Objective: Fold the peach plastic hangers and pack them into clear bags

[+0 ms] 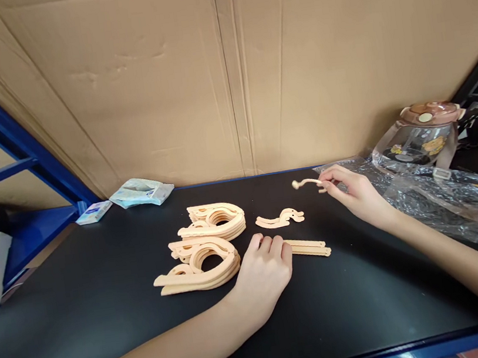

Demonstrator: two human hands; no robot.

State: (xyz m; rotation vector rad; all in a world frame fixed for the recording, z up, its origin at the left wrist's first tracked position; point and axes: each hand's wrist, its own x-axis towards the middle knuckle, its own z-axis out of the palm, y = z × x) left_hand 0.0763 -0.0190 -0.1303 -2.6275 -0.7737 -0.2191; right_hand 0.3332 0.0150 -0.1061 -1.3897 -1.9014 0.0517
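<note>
My left hand (266,273) is closed with curled fingers over one end of two straight beige bars (313,247) lying on the black table. Raised above the table at the right, my right hand (351,191) pinches a small curved beige hook (308,181) with a rounded knob at its end. Between the hands lie a few wavy beige pieces (279,219), close together. Left of my left hand are two stacks of folded beige plastic hangers, a nearer stack (198,267) and a farther stack (213,221). My palm and fingers hide the bars' left ends.
Crumpled clear plastic bags (456,202) lie at the right, before a clear bottle with a brown lid (419,130). A tissue pack (141,193) and a small packet (94,212) sit at the back left. Cardboard (143,97) walls the back; a blue frame (1,129) stands left.
</note>
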